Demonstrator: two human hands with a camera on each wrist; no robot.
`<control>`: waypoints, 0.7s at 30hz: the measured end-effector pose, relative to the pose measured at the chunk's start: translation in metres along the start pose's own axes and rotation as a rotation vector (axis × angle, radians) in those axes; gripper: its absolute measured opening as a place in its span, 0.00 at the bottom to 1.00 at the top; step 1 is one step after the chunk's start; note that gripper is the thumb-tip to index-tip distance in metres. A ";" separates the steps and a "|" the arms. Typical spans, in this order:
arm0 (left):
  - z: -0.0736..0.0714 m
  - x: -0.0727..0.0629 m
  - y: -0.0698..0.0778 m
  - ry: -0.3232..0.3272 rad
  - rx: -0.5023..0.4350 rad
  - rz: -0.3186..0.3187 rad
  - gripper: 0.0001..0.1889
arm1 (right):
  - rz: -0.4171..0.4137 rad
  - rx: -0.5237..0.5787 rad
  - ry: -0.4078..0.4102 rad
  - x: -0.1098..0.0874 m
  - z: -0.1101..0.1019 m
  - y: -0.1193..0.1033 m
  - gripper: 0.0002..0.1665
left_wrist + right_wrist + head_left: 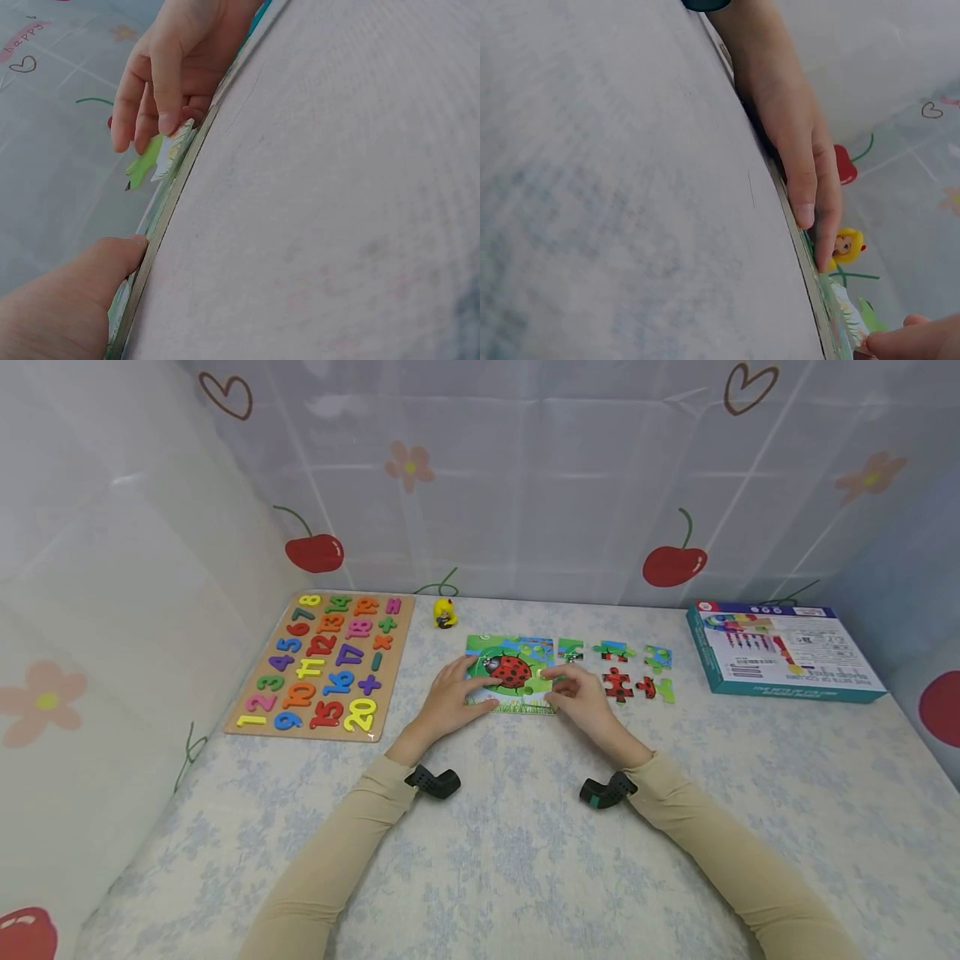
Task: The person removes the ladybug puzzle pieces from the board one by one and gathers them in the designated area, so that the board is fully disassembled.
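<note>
A ladybug jigsaw board (517, 707) lies flat between both hands. My left hand (452, 700) rests on its left side with fingers spread, the thumb at the front edge. At the right side, my right hand (583, 700) pinches a jigsaw piece (172, 154) between thumb and fingers. This piece is green and white, tilted above the board in the left wrist view, and mostly hidden by fingers in the head view. Loose jigsaw pieces, including a red-and-black one (618, 686) and a green-edged one (658, 658), lie to the right of the board.
A wooden number board (392, 693) with coloured numerals lies at the left. Behind the jigsaw stands a small yellow-haired figurine (444, 613). A teal-edged box (787, 652) lies at the far right. A printed curtain (525, 485) hangs behind the patterned tablecloth (517, 860).
</note>
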State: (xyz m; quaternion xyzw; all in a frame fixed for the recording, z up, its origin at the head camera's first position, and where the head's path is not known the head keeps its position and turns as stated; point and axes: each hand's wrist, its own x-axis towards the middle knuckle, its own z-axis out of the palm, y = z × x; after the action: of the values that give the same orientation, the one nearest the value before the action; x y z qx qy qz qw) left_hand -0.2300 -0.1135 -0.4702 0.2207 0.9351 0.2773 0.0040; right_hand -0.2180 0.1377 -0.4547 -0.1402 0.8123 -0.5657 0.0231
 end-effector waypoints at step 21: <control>-0.001 0.000 -0.001 -0.014 -0.020 0.006 0.22 | 0.227 -0.100 0.169 -0.082 -0.100 0.007 0.19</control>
State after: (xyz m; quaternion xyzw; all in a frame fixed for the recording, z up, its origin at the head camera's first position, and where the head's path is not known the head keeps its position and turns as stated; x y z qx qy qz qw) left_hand -0.2302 -0.1146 -0.4700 0.2252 0.9315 0.2852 0.0120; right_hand -0.1597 0.2517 -0.4353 -0.0002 0.8493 -0.5278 0.0115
